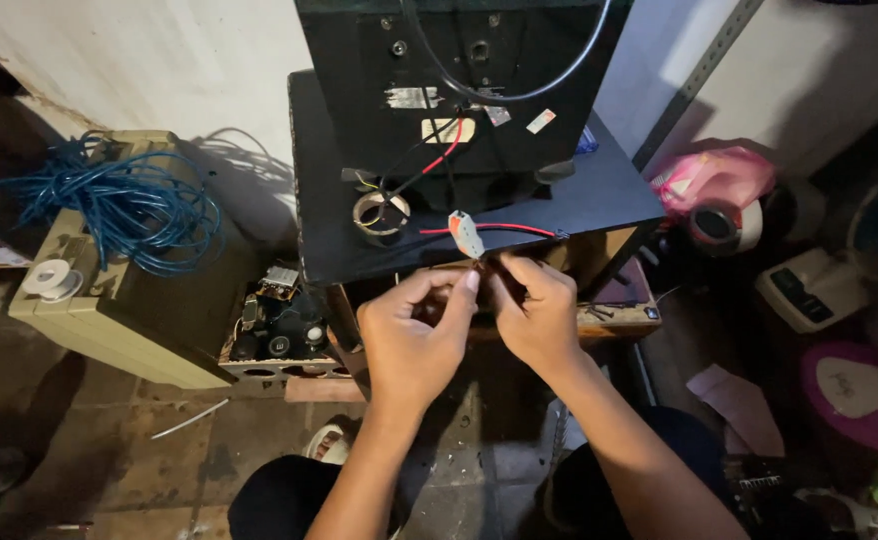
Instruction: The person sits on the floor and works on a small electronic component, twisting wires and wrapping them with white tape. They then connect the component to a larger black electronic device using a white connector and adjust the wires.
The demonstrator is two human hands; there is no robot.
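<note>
At far left a coil of blue cable (99, 205) lies on a beige case (129, 320). Your left hand (414, 335) and right hand (537, 315) meet at the front edge of the black board (599, 195), fingertips pinched on a thin wire just below the white connector (466, 233) on the red wire (519, 229). A black box (459, 90) stands behind.

We see our left hand (414, 345) and right hand (534, 315) meeting just before the flat dark table (609, 195); a boxy black device (459, 90) stands on it, the tangled blue cable coil (109, 205) well left.
</note>
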